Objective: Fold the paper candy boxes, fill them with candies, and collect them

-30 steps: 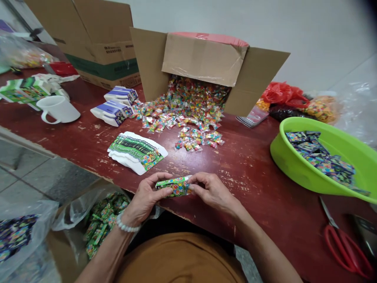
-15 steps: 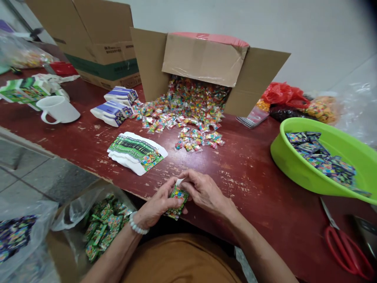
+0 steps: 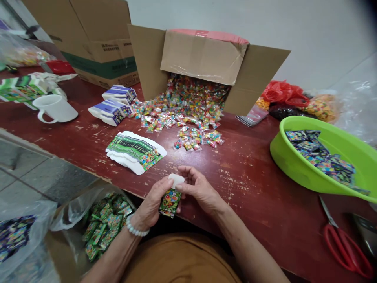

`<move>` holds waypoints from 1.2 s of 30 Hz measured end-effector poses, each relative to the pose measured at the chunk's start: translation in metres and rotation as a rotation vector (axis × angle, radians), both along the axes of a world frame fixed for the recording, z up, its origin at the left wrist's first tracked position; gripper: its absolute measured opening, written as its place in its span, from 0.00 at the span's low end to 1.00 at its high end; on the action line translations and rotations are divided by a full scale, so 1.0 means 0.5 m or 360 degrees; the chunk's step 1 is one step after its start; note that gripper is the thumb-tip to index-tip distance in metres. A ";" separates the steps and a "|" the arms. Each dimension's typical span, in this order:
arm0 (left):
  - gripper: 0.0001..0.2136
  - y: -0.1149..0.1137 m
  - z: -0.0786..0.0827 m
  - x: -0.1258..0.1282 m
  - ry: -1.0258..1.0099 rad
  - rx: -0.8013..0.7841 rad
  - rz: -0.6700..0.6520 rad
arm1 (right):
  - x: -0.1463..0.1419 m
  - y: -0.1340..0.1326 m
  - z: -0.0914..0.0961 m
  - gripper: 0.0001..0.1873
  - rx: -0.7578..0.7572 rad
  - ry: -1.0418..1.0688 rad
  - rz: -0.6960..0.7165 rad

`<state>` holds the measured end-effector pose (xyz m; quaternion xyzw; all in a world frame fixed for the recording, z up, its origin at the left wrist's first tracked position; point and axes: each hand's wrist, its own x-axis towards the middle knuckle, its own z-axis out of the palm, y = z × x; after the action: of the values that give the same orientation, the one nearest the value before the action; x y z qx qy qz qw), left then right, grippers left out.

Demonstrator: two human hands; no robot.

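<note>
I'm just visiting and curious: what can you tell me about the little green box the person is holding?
The little green box is a small printed carton, seemingly thin card, green with bright cartoon-like patches. It stands nearly upright, its white top flap sticking up. The left hand grips its side; the right hand pinches the flap. It is held over the near edge of the red table.

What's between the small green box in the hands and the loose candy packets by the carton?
Head view: only bare, scuffed red table between the small green box and the candy packets.
</note>
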<state>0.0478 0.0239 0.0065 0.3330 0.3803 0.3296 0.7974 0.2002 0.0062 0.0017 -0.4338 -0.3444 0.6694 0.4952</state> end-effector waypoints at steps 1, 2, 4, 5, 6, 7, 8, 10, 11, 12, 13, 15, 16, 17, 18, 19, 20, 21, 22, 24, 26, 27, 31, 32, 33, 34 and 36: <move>0.17 0.000 -0.001 -0.001 0.0003 0.0048 -0.0013 | -0.001 0.001 0.001 0.31 -0.0041 0.0023 0.0020; 0.16 0.001 -0.002 -0.003 0.0000 0.0081 -0.0036 | -0.001 0.002 0.002 0.32 -0.0074 0.0042 0.0037; 0.15 0.003 -0.004 -0.004 -0.0012 0.0104 -0.0060 | -0.002 0.001 0.002 0.32 -0.0108 0.0089 0.0063; 0.15 0.004 -0.004 -0.005 -0.0023 0.0094 -0.0048 | -0.003 0.000 0.001 0.31 -0.0106 0.0122 0.0057; 0.16 0.005 -0.005 -0.005 -0.0035 0.0071 -0.0023 | -0.003 -0.003 0.000 0.30 -0.0096 0.0156 0.0034; 0.16 0.006 -0.006 -0.006 -0.0050 0.0040 0.0003 | -0.004 -0.005 -0.002 0.29 -0.0080 0.0184 -0.0001; 0.17 0.006 -0.007 -0.006 -0.0063 0.0010 0.0030 | -0.004 -0.008 -0.004 0.28 -0.0058 0.0198 -0.0040; 0.18 0.006 -0.010 -0.006 -0.0068 -0.0037 0.0058 | -0.004 -0.012 -0.007 0.25 -0.0022 0.0177 -0.0075; 0.18 0.006 -0.011 -0.007 -0.0060 -0.0044 0.0065 | -0.004 -0.012 -0.008 0.25 -0.0023 0.0148 -0.0059; 0.18 0.006 -0.012 -0.007 -0.0046 -0.0040 0.0066 | -0.003 -0.012 -0.008 0.25 -0.0041 0.0123 -0.0035; 0.18 0.005 -0.013 -0.007 -0.0030 -0.0027 0.0060 | -0.002 -0.011 -0.008 0.25 -0.0076 0.0115 -0.0004; 0.18 0.004 -0.013 -0.008 -0.0002 0.0024 0.0026 | 0.000 -0.008 -0.008 0.25 -0.0169 0.0165 0.0053; 0.17 0.002 -0.013 -0.009 0.0005 0.0056 0.0014 | 0.001 -0.006 -0.007 0.25 -0.0205 0.0201 0.0068; 0.17 0.001 -0.013 -0.010 0.0008 0.0087 0.0007 | 0.002 -0.004 -0.006 0.26 -0.0224 0.0227 0.0078; 0.16 0.000 -0.012 -0.010 0.0006 0.0118 0.0004 | 0.002 -0.003 -0.006 0.26 -0.0220 0.0235 0.0089; 0.15 -0.001 -0.012 -0.010 0.0003 0.0146 -0.0002 | 0.001 -0.003 -0.005 0.25 -0.0197 0.0223 0.0096; 0.15 -0.002 -0.011 -0.010 0.0003 0.0169 -0.0012 | 0.000 -0.004 -0.004 0.25 -0.0158 0.0196 0.0097; 0.15 -0.003 -0.011 -0.009 0.0009 0.0186 -0.0025 | -0.002 -0.005 -0.003 0.25 -0.0111 0.0164 0.0094; 0.14 -0.004 -0.010 -0.008 0.0023 0.0193 -0.0037 | -0.004 -0.006 -0.002 0.24 -0.0062 0.0132 0.0087; 0.15 -0.006 -0.008 -0.005 0.0049 0.0169 -0.0039 | -0.009 -0.009 -0.002 0.21 0.0015 0.0066 0.0061; 0.17 -0.006 -0.006 -0.002 0.0050 0.0130 -0.0016 | -0.011 -0.010 -0.003 0.17 0.0077 0.0000 -0.0012; 0.18 -0.006 -0.004 0.000 0.0039 0.0116 -0.0010 | -0.011 -0.010 -0.005 0.15 0.0115 -0.0032 -0.0064; 0.17 -0.006 0.000 0.001 -0.0006 0.0076 -0.0033 | -0.006 -0.010 -0.010 0.12 0.0259 -0.0207 -0.0240; 0.17 -0.006 0.001 0.000 -0.0019 0.0046 -0.0033 | -0.005 -0.011 -0.010 0.12 0.0284 -0.0256 -0.0257; 0.18 -0.006 0.001 0.000 -0.0036 0.0010 -0.0023 | -0.004 -0.013 -0.010 0.11 0.0313 -0.0297 -0.0268; 0.19 -0.006 0.000 0.000 -0.0062 -0.0028 -0.0010 | -0.003 -0.015 -0.010 0.11 0.0346 -0.0331 -0.0268; 0.20 -0.006 0.000 0.000 -0.0127 -0.0079 0.0014 | -0.004 -0.019 -0.008 0.10 0.0424 -0.0379 -0.0243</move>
<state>0.0476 0.0211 0.0064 0.2979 0.3577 0.3367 0.8185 0.1980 -0.0032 -0.0024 -0.4654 -0.4520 0.5224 0.5534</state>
